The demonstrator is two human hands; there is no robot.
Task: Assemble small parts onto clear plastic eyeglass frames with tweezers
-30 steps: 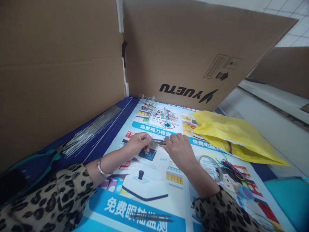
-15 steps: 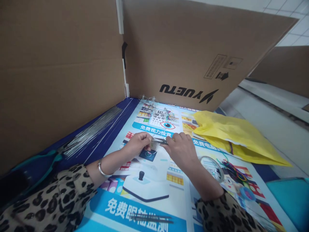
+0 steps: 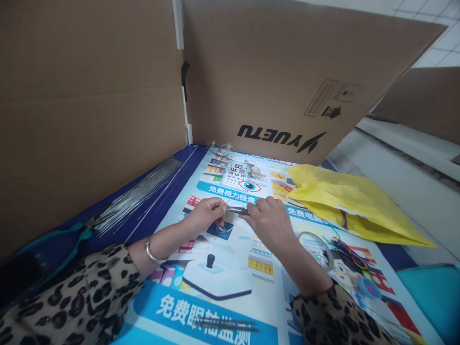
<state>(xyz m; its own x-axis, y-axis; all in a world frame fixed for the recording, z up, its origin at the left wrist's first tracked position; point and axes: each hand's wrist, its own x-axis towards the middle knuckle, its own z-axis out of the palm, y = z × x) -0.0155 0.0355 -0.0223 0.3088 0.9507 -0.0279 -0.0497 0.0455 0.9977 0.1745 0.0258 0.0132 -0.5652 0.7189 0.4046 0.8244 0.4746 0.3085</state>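
Left hand (image 3: 204,215): my thumb and fingertip press together, on what I cannot tell
Right hand (image 3: 269,223): fingers curled round the small metal tool (image 3: 237,210), its tips at my left fingertips
Nip: so close, a slip could catch my skin
Loss: anything tiny I drop could vanish against the busy printed sheet (image 3: 230,266)
Surface: sheet over blue cloth (image 3: 176,184)
Room: cardboard (image 3: 287,57) walls, pale floor (image 3: 362,153) beyond

Slim metal tool (image 3: 237,210), roughly level, nearly closed
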